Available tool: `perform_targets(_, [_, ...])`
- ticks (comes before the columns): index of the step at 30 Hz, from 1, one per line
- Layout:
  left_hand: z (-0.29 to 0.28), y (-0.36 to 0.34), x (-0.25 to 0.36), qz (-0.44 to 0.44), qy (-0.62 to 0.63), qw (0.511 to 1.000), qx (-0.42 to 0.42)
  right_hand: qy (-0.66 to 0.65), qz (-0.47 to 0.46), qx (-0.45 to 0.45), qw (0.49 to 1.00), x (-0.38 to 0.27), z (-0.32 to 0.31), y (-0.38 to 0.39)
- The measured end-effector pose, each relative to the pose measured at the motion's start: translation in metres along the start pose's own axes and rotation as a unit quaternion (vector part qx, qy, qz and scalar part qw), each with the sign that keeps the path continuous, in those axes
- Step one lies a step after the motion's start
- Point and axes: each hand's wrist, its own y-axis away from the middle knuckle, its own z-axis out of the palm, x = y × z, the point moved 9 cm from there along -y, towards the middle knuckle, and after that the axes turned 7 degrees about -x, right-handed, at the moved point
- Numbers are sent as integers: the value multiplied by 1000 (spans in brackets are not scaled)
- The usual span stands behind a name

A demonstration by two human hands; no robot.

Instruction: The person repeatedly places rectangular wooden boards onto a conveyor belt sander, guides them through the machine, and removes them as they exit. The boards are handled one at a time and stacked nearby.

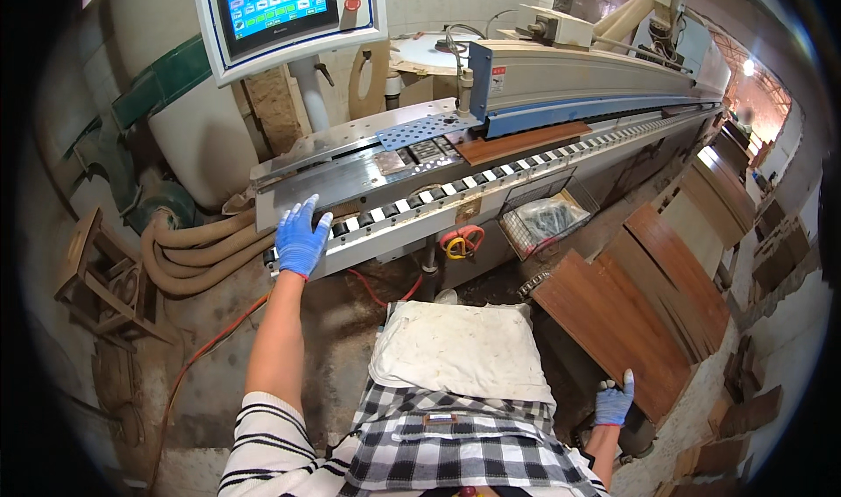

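Note:
My left hand (302,239), in a blue-and-white work glove, lies with fingers stretched out at the near end of the machine's roller rail (412,204). Nothing shows in its grasp. Low on the right, my right hand (615,401) wears a matching glove. Its visible fingers are apart, beside the edge of a reddish-brown wooden board (613,331) on a stack; whether it touches the board I cannot tell. Another brown board (524,142) lies in the long machine (578,81), partly under its blue-edged beam.
A control screen (279,7) with buttons stands at upper left. Red-and-yellow-handled scissors (462,242) hang below the rail, near a wire basket (547,221) with a plastic bag. Thick hoses (197,256) and a wooden stool (109,278) are at left. More boards (710,190) stand along the right.

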Motion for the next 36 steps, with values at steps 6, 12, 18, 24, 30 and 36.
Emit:
perform_targets(6, [-12, 42, 30, 158, 85, 983, 29, 31, 73, -154, 985, 59, 151, 1])
perform_targets(12, [-36, 98, 87, 274, 14, 961, -29, 89, 199, -253, 943, 170, 323, 17])
perform_targets(18, [-28, 95, 13, 156, -93, 983, -8, 109, 341, -355, 863, 279, 413, 38])
perform_targets(24, [-27, 67, -57, 32, -81, 996, 15, -34, 360, -378, 852, 298, 453, 56])
perform_targets(30, [-13, 20, -83, -69, -52, 996, -32, 172, 251, -472, 827, 243, 401, 51])
perform_targets(36, [-5, 4, -88, -78, -32, 996, -26, 720, -138, -426, 529, 172, 305, 53])
